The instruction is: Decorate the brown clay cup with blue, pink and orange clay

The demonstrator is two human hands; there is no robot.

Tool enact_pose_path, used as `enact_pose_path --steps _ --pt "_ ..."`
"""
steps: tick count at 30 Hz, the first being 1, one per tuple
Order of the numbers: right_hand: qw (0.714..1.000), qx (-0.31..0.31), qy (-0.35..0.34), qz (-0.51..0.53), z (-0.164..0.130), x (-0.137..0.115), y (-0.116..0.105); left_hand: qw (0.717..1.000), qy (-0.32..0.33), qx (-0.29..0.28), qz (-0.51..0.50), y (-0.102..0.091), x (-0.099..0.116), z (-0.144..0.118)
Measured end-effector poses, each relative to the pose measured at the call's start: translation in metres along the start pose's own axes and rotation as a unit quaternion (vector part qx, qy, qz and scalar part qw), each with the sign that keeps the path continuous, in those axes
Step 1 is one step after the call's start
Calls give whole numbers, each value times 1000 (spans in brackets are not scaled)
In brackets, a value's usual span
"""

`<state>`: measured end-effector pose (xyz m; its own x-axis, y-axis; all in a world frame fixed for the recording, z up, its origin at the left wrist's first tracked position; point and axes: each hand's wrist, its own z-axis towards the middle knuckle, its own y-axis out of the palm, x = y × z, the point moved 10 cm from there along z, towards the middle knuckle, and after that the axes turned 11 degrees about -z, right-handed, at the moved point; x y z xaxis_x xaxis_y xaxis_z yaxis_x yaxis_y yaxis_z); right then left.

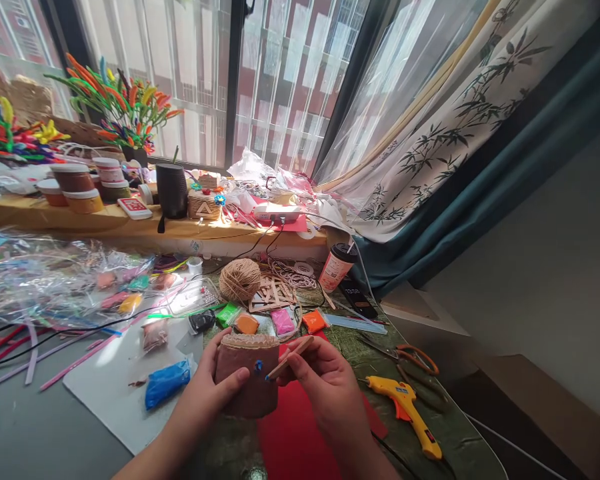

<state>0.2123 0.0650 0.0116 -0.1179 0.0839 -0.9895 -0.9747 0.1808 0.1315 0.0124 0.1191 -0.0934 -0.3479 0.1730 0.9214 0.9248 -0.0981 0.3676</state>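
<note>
Wrapped around the left side of a brown clay-covered cup (pixel 240 393) is my left hand (pixel 220 383), its thumb across the front. The cup has a pale, rough rim and a small blue clay piece (pixel 259 366) stuck on its front. In my right hand (pixel 325 383) is a wooden craft stick (pixel 295 355), pinched between thumb and fingers. A bit of blue shows at the stick's lower tip, close to the cup's right side. Below both hands lies a red sheet (pixel 285 440). On the left, a blue clay packet (pixel 167 385) rests on a white board (pixel 105 387).
A yellow glue gun (pixel 407 413) and orange-handled pliers (pixel 405 353) lie at right. Behind the cup are colored clay packets (pixel 283 321), a twine ball (pixel 240 280), wooden sticks (pixel 273 293), a drink cup (pixel 337 267) and a phone (pixel 359 298). Plastic bags (pixel 60 280) cover the far left.
</note>
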Motion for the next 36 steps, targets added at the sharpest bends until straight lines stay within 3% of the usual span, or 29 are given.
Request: enact_pose_path --steps 7,12,14,19,22,24,26,30,31,36 --pt "990 -113 -6 -84 16 -19 12 997 -23 -64 -22 15 -6 -3" --pt "942 -171 -96 -273 23 -36 27 993 -35 -111 -22 29 3 -10" --pt "933 -186 -105 -288 26 -36 30 992 -35 -122 -25 33 6 -11" --pt "932 -202 -110 -280 26 -30 35 992 -34 -122 -16 29 2 -11" --pt "921 -187 -167 -300 21 -41 37 991 -25 -127 -18 26 -1 -10" --pt "908 -162 -241 -302 11 -59 37 992 -19 -126 -20 26 -1 -8" --pt "870 -142 -346 -322 -9 -79 40 994 -24 -102 -16 23 0 -7" --pt "720 -130 -557 -394 -68 -91 56 989 -89 -56 -105 27 1 -10" --pt "712 -125 -576 -383 -77 -89 55 983 -109 -55 -138 31 1 -12" --pt "836 -38 -472 -277 -60 -70 31 977 -104 -4 -187 25 2 -14"
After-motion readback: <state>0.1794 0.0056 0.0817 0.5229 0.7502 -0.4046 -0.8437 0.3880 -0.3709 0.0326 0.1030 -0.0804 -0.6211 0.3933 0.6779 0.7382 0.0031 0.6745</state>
